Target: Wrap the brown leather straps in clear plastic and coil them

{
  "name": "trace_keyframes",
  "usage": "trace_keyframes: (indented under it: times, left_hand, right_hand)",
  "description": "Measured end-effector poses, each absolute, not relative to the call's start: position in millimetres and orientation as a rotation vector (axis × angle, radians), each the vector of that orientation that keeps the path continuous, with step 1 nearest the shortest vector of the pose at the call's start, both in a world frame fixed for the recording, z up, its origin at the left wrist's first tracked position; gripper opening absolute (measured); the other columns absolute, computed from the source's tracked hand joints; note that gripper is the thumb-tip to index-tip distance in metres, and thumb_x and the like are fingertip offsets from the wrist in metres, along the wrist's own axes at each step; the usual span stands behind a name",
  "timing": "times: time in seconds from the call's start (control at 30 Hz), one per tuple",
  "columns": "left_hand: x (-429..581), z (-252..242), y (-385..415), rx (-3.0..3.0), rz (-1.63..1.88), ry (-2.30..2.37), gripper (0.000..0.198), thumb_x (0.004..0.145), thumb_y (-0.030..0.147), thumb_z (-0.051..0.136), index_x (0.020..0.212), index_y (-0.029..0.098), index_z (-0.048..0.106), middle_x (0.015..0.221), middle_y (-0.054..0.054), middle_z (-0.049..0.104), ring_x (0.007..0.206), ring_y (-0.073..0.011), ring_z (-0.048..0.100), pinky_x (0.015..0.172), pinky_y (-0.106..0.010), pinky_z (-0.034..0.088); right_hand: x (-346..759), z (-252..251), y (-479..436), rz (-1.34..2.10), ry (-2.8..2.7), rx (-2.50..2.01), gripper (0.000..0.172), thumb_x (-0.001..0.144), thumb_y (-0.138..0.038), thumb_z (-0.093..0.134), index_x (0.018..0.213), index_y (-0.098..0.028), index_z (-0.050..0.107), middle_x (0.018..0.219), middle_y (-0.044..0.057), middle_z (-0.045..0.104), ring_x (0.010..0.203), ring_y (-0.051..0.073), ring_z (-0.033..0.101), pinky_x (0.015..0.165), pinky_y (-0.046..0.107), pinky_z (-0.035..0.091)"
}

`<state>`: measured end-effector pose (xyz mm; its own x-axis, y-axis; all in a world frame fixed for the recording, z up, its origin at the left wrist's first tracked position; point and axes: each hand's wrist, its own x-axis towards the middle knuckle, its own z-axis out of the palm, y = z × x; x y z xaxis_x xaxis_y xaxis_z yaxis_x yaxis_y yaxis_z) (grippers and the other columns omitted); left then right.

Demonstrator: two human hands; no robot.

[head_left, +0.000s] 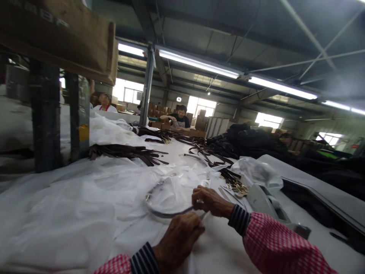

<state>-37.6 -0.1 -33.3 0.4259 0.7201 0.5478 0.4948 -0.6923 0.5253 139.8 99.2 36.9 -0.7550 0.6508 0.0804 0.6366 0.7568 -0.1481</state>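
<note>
A dark, narrow strap (168, 215) curves in a loop over the white table and clear plastic, and its near end runs to my hands. My right hand (210, 201) is closed on the strap at the loop's right side. Just below and to the left, my left hand (181, 238) has its fingers curled together; what it holds, if anything, is hidden under the fingers. Thin plastic (71, 201) spreads over the table to the left. Close to my right hand lie dark straps with gold-coloured clasps (238, 187).
A grey tape dispenser (266, 201) stands right of my right hand. Bundled brown straps (128, 152) lie at the left beside metal posts (45, 118). Black goods (242, 139) are heaped at the back right. A person (181, 118) works across the table; another person (105, 102) is farther left.
</note>
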Motion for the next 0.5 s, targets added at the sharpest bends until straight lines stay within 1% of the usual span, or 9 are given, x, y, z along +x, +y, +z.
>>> trace_keyframes:
  times: [0.1,0.17,0.33,0.43,0.5]
  left_hand:
    - [-38.2,-30.1,-0.4,2.372,1.161,1.104,0.022,0.099,0.023,0.048,0.077,0.02,0.049,0.081,-0.003,0.066,0.076,-0.018,0.062,0.072,-0.028,0.043]
    - [-39.2,-30.3,0.4,2.344,1.207,1.136,0.023,0.099,0.025,0.047,0.077,0.02,0.049,0.08,-0.003,0.064,0.076,-0.0182,0.062,0.072,-0.028,0.044]
    - [-41.7,-34.7,4.7,2.29,1.239,1.21,0.029,0.102,0.028,0.046,0.073,0.021,0.045,0.071,0.001,0.058,0.067,-0.0156,0.059,0.065,-0.026,0.041]
    - [-39.0,-34.1,4.7,2.311,1.384,1.201,0.03,0.103,0.028,0.046,0.074,0.021,0.045,0.069,0.002,0.054,0.063,-0.014,0.056,0.063,-0.025,0.04]
    - [-34.8,-31.5,3.5,2.407,1.445,1.087,0.029,0.104,0.025,0.044,0.076,0.021,0.047,0.071,0.001,0.056,0.063,-0.0134,0.056,0.062,-0.025,0.04]
  right_hand:
    - [167.9,43.8,101.4,0.048,-2.642,-1.236,0.011,0.088,-0.01,0.065,0.084,-0.018,0.072,0.093,0.005,0.066,0.096,0.022,0.055,0.081,0.031,0.038]
    - [186.0,41.1,97.9,0.0,-2.567,-1.325,0.011,0.086,-0.008,0.064,0.083,-0.016,0.071,0.092,0.007,0.065,0.094,0.023,0.055,0.081,0.032,0.038]
    - [207.7,22.6,76.2,0.068,-2.546,-1.311,0.013,0.079,-0.005,0.07,0.079,-0.018,0.072,0.087,0.003,0.066,0.091,0.021,0.058,0.08,0.03,0.039]
    - [193.6,18.4,72.5,0.142,-2.45,-1.282,0.009,0.084,-0.01,0.07,0.081,-0.017,0.073,0.086,0.004,0.068,0.088,0.02,0.06,0.081,0.031,0.041]
    - [172.7,19.0,79.4,0.2,-2.384,-1.244,0.007,0.09,-0.016,0.068,0.086,-0.015,0.075,0.089,0.005,0.07,0.086,0.019,0.062,0.081,0.031,0.043]
